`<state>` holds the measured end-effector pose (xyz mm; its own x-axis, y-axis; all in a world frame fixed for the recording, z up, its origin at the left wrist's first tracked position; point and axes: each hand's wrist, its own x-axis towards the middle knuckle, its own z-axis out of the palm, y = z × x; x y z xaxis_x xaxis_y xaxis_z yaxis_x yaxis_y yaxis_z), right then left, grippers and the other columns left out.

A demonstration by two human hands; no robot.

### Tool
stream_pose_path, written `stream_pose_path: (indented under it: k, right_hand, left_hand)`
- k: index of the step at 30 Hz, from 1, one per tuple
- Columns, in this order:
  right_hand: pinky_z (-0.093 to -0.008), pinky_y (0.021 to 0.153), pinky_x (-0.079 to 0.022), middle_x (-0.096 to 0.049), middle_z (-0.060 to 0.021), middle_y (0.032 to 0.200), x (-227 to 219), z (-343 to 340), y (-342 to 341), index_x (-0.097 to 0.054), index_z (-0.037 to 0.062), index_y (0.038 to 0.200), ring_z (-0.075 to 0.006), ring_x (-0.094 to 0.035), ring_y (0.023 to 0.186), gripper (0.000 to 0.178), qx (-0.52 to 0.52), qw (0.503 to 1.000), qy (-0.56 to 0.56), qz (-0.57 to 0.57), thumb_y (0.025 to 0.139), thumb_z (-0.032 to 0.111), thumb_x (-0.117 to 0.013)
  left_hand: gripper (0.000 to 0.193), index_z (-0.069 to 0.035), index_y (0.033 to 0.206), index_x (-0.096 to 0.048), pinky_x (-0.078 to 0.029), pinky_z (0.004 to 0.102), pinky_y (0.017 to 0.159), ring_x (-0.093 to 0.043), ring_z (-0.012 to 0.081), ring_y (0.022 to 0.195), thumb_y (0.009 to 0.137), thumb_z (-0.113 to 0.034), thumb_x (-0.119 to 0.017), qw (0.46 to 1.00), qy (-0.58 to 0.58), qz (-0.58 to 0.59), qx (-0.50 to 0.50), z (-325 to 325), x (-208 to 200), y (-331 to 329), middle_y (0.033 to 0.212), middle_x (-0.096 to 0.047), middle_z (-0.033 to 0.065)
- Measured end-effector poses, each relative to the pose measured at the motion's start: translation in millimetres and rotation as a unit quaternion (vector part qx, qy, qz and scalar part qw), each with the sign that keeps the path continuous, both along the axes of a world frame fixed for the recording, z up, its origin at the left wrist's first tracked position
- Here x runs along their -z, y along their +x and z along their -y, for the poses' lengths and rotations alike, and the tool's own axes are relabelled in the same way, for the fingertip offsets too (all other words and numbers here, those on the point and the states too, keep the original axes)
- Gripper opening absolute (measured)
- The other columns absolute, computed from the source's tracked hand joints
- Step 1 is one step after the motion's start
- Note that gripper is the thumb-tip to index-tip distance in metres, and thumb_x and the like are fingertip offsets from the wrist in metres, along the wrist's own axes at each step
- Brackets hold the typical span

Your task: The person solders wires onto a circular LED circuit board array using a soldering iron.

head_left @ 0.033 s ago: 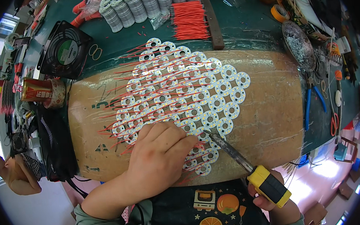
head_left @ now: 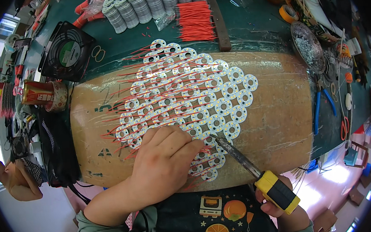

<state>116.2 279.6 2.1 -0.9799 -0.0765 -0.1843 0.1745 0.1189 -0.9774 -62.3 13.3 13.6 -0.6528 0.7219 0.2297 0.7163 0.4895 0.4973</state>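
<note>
The white ring boards (head_left: 223, 101) lay in slanting rows, close to or touching one another, on a brown board (head_left: 276, 109), with red wires (head_left: 135, 57) trailing off them to the left. The lowest rings sat near the brown board's near edge, just before the dark apron (head_left: 180, 221), so the tightest room was there; to the right a wide strip of brown surface ran on to the board's edge, and to the left, past the wire ends, another strip showed. The left hand (head_left: 165, 159) hid part of the lower rows, its fingers curled in and close together; red wire ends showed right at its fingertips (whether it pinched them, I could not tell). The right hand (head_left: 269, 209) was wrapped around the yellow and black handle of a soldering iron (head_left: 244, 163), out past the board's near edge, while the shaft slanted up leftward to a ring near the left fingertips; whether its tip touched could not be made out. Farther off, on the green counter (head_left: 257, 34), stacks of ring boards (head_left: 135, 8) and a bundle of red wires (head_left: 194, 21) stood beyond the rows, the bundle beside a dark bar (head_left: 221, 28). A black fan (head_left: 66, 51) flanked the board's far left corner; a metal dish (head_left: 307, 47) and blue-handled pliers (head_left: 317, 110) bordered its right side.
</note>
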Motion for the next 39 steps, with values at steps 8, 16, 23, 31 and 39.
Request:
stream_pose_path:
  k: [8,16,23,31,39]
  right_hand:
    - [-0.0295,0.062,-0.052,-0.072,-0.0082,0.084,16,-16,16,-0.07,-0.0014,0.111,-0.0196,-0.069,0.069,0.051,-0.059,0.998,0.027,-0.026,0.072,0.025,-0.091]
    - [-0.0306,0.063,-0.055,-0.073,-0.0099,0.085,22,-14,19,-0.07,-0.0017,0.111,-0.0232,-0.071,0.07,0.051,-0.046,0.997,0.028,-0.057,0.075,0.029,-0.089]
    - [-0.0297,0.053,-0.045,-0.062,-0.0022,0.068,11,-2,7,-0.065,0.0054,0.084,-0.018,-0.061,0.057,0.044,0.008,0.999,0.001,-0.039,0.087,0.047,-0.078]
    - [-0.0285,0.053,-0.045,-0.063,-0.0037,0.069,10,-6,15,-0.065,0.0042,0.082,-0.017,-0.061,0.059,0.045,0.02,1.0,-0.015,-0.005,0.083,0.047,-0.081]
    - [-0.0292,0.054,-0.046,-0.063,-0.0021,0.068,5,-7,8,-0.065,0.0061,0.081,-0.0184,-0.061,0.057,0.045,-0.005,1.0,-0.005,-0.005,0.086,0.05,-0.076]
  left_hand:
    - [0.036,-0.008,0.102,-0.074,-0.049,0.0375,0.078,-0.065,0.0243,0.089,0.068,0.004,-0.072,1.0,0.006,0.002,-0.003,0,1,0,0.093,-0.065,0.0035]
    - [0.035,-0.008,0.102,-0.074,-0.049,0.0376,0.078,-0.065,0.0244,0.089,0.068,0.004,-0.072,1.0,0.005,0.001,-0.006,-1,2,0,0.092,-0.065,0.0034]
    - [0.034,-0.009,0.101,-0.074,-0.049,0.0377,0.078,-0.065,0.0242,0.089,0.069,0.003,-0.072,1.0,0.002,-0.001,-0.006,-1,1,0,0.091,-0.065,0.0032]
    - [0.033,-0.009,0.101,-0.074,-0.049,0.0379,0.078,-0.064,0.0241,0.088,0.069,0.002,-0.074,1.0,0.0,0.002,-0.009,-2,-1,1,0.092,-0.064,0.0031]
    - [0.033,-0.007,0.102,-0.074,-0.049,0.0381,0.075,-0.063,0.0249,0.086,0.069,0.001,-0.076,1.0,0.002,-0.017,-0.016,-5,-3,6,0.09,-0.061,0.0041]
